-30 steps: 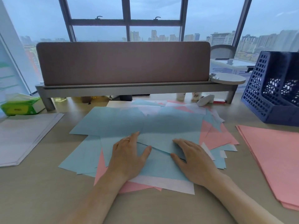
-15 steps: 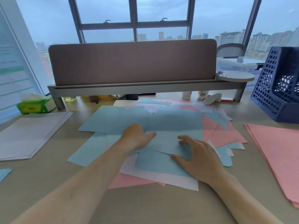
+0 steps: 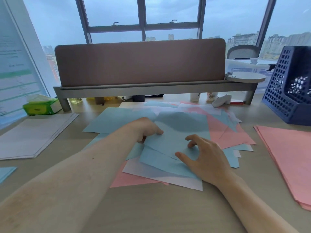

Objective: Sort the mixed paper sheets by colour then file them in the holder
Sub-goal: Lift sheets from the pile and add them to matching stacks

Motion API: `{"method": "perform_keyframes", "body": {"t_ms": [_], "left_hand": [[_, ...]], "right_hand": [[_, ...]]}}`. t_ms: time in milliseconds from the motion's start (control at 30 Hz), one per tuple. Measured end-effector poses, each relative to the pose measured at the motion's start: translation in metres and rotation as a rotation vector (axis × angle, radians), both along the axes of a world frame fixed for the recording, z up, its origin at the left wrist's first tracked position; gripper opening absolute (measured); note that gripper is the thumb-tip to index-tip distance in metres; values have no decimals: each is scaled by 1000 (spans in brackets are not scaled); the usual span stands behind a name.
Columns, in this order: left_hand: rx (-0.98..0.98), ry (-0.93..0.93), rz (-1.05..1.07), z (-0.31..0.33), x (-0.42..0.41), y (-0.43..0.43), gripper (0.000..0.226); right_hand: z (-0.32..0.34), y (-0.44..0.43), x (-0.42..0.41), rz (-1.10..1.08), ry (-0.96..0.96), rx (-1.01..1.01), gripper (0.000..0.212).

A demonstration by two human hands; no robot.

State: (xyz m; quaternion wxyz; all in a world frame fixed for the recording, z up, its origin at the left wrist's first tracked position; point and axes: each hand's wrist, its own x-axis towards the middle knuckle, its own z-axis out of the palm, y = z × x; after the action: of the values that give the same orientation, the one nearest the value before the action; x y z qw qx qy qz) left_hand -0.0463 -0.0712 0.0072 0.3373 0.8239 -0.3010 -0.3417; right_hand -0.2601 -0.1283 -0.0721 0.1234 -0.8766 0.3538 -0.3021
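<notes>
Grey sky fills the window behind the brown divider panel (image 3: 139, 63), and down on the surface (image 3: 151, 209) it's paper everywhere. Count with me: one mixed pile (image 3: 225, 132) in the middle, blue, pink and white sheets all fanned across each other. Three sorted stacks around it: white stack (image 3: 33, 135) on the left, pink stack (image 3: 289, 157) on the right, and just a corner of a blue stack (image 3: 6, 172) at the left edge. One navy mesh holder (image 3: 286, 91) stands at the far right, well apart from the pile. One green tissue pack (image 3: 42, 106) sits far left, and two cups (image 3: 195, 96) are tucked under the shelf.

Two hands are on the pile. The left hand (image 3: 148, 130) is curled, thumb on top, pinching the left edge of the top blue sheet (image 3: 181, 132), which bows up at its far side. The left forearm lies across the pile's left part and hides it. The right hand (image 3: 207, 158) is spread and arched, fingertips and thumb resting on the blue sheets.

A second ago both hands lay flat on the pile; now the left has closed on that edge and the right has risen onto its fingertips.
</notes>
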Motion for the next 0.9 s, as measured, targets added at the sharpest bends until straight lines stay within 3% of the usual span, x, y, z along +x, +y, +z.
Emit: {"method": "perform_keyframes", "body": {"t_ms": [167,333,400,500,667,733,900], "left_hand": [[-125,128,63,-5,-4,6,19],[-277,-71,206,-7,31,19,13],[-241,-172,280,-10,56,33,7],[-132,-295,349,-23,86,56,15],[19,-399,244,-27,85,77,20],[31,-363,242,-26,87,74,29],[-83,-68,323,-19,99,64,29]], "right_hand": [[2,2,-1,30,23,11,63],[6,3,-3,55,-72,32,66],[7,4,-3,62,-62,38,68],[10,7,2,64,18,22,66],[17,7,16,65,154,22,60],[22,6,35,64,149,72,59],[31,1,84,35,59,308,67]]}}
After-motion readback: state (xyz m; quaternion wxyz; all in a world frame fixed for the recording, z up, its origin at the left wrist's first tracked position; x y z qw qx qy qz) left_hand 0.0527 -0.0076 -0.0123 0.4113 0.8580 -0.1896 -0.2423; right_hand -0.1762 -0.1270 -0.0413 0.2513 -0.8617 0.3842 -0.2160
